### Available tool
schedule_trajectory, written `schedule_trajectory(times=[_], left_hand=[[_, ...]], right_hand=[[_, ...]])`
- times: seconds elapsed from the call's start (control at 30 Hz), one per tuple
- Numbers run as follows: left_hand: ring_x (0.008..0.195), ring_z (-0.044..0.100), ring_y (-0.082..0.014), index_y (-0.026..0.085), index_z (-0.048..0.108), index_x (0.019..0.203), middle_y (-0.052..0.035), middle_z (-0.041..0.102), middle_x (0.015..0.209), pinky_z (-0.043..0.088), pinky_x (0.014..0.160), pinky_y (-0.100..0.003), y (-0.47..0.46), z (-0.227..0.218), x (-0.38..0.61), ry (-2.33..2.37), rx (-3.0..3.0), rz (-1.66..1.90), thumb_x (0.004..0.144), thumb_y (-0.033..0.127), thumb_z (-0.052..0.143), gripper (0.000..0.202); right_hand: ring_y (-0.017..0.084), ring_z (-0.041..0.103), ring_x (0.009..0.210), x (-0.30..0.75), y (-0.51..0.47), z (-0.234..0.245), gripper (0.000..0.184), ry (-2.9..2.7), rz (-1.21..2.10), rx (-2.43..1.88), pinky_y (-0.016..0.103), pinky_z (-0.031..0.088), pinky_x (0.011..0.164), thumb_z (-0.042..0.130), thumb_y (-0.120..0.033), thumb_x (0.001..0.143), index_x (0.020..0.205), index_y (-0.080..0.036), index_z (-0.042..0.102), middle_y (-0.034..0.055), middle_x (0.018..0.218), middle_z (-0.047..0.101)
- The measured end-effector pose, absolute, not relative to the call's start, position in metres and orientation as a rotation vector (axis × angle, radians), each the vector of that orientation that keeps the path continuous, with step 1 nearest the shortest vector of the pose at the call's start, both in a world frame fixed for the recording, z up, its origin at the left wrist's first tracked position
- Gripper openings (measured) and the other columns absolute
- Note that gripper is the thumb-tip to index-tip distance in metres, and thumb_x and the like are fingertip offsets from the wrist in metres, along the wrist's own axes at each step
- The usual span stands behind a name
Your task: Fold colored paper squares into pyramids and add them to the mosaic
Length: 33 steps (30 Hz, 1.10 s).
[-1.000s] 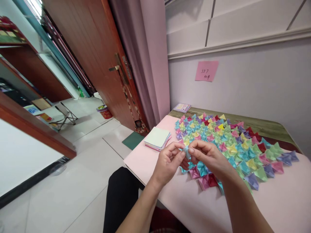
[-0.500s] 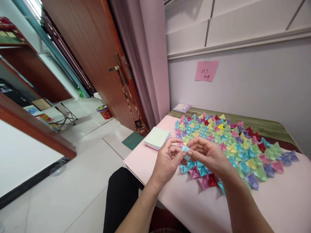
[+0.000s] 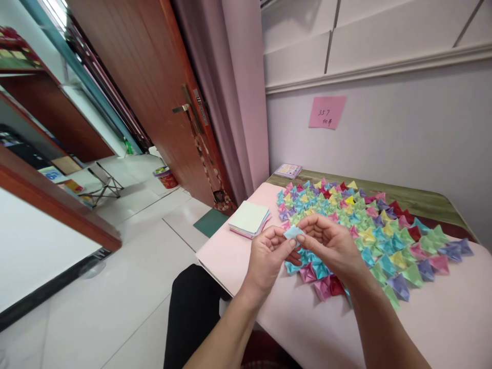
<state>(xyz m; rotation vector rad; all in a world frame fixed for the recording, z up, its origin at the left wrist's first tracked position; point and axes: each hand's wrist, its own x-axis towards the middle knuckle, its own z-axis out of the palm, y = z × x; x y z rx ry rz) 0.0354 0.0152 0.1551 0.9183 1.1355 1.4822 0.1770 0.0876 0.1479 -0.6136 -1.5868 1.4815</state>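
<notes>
A small piece of folded light blue paper (image 3: 292, 232) is pinched between my two hands above the table's near left part. My left hand (image 3: 271, 253) grips its lower left side with thumb and fingers. From the right, my right hand (image 3: 326, 243) holds the paper's other edge, thumb in front and fingers curled behind. Under and beyond the hands spread many folded paper pieces (image 3: 367, 236) in blue, green, pink, yellow, purple and red, set in close rows. My right hand and forearm hide some of them.
A stack of square paper sheets (image 3: 249, 218) lies left of my hands on the pink table cover (image 3: 461, 302). A small printed pack (image 3: 288, 170) sits near the wall. Left of the table are a wooden door (image 3: 142, 77) and a tiled floor (image 3: 134, 277).
The light blue paper has turned in my fingers and now shows a flatter, wider face. My left fingers have shifted slightly lower on it.
</notes>
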Motion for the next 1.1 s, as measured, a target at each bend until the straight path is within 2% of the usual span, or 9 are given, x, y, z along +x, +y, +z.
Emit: schedule_trajectory(times=[0.2,0.33,0.5,0.63,0.77,0.87,1.0,1.1], left_hand=[[0.052,0.063,-0.0143,0.013,0.064,0.081,-0.0017,0.066,0.061,0.057,0.051,-0.027,0.012,0.156,0.038,1.15,0.92,1.515,0.073,0.034,0.078,0.026],[0.05,0.063,-0.0143,0.012,0.065,0.077,-0.0028,0.068,0.059,0.056,0.05,-0.026,0.01,0.16,0.039,1.132,0.889,1.545,0.074,0.032,0.076,0.023],[0.046,0.063,-0.0155,0.012,0.066,0.072,-0.0038,0.068,0.057,0.055,0.047,-0.027,0.007,0.166,0.04,1.097,0.786,1.529,0.072,0.026,0.075,0.017],[0.047,0.064,-0.0165,0.012,0.066,0.07,-0.005,0.07,0.058,0.055,0.047,-0.028,0.007,0.168,0.042,1.085,0.739,1.519,0.069,0.023,0.075,0.014],[0.045,0.063,-0.016,0.012,0.066,0.071,-0.0044,0.068,0.055,0.055,0.048,-0.027,0.007,0.17,0.043,1.097,0.758,1.502,0.069,0.024,0.076,0.016],[0.05,0.066,-0.0174,0.012,0.066,0.076,-0.0054,0.07,0.059,0.057,0.053,-0.029,0.007,0.173,0.042,1.067,0.837,1.467,0.074,0.03,0.075,0.02],[0.063,0.071,-0.0204,0.013,0.065,0.086,-0.0075,0.073,0.073,0.059,0.064,-0.033,0.005,0.173,0.039,0.992,0.95,1.418,0.08,0.037,0.072,0.026],[0.061,0.07,-0.0183,0.013,0.063,0.085,-0.0061,0.072,0.073,0.059,0.064,-0.032,0.005,0.172,0.038,1.025,0.933,1.425,0.078,0.037,0.074,0.027]], right_hand=[[0.014,0.066,0.07,0.178,0.088,0.145,0.015,-1.61,1.543,-0.544,0.025,0.054,0.064,0.076,-0.031,0.082,0.091,-0.022,0.069,0.0017,0.078,0.07],[0.015,0.067,0.073,0.175,0.085,0.144,0.007,-1.662,1.248,-0.518,0.026,0.054,0.066,0.073,-0.022,0.082,0.088,-0.025,0.075,0.0024,0.081,0.071],[0.017,0.065,0.075,0.182,0.085,0.151,0.019,-1.809,0.988,-0.349,0.03,0.051,0.068,0.066,-0.013,0.084,0.088,-0.028,0.078,0.0031,0.081,0.07],[0.021,0.066,0.082,0.191,0.085,0.159,0.018,-1.942,0.951,-0.317,0.035,0.052,0.073,0.063,-0.02,0.088,0.095,-0.026,0.078,0.0068,0.09,0.071],[0.02,0.066,0.077,0.192,0.084,0.163,0.008,-1.934,0.968,-0.396,0.033,0.051,0.07,0.069,-0.025,0.086,0.085,-0.024,0.077,0.0064,0.083,0.071],[0.02,0.065,0.077,0.192,0.085,0.164,0.005,-1.903,1.0,-0.416,0.032,0.051,0.07,0.072,-0.027,0.084,0.082,-0.023,0.075,0.0055,0.08,0.07],[0.019,0.064,0.075,0.194,0.085,0.163,0.007,-1.877,1.041,-0.473,0.031,0.051,0.067,0.073,-0.029,0.083,0.083,-0.022,0.072,0.0052,0.08,0.069],[0.019,0.064,0.076,0.194,0.084,0.161,0.015,-1.822,1.141,-0.521,0.03,0.053,0.067,0.076,-0.032,0.081,0.09,-0.022,0.069,0.0052,0.084,0.069]])
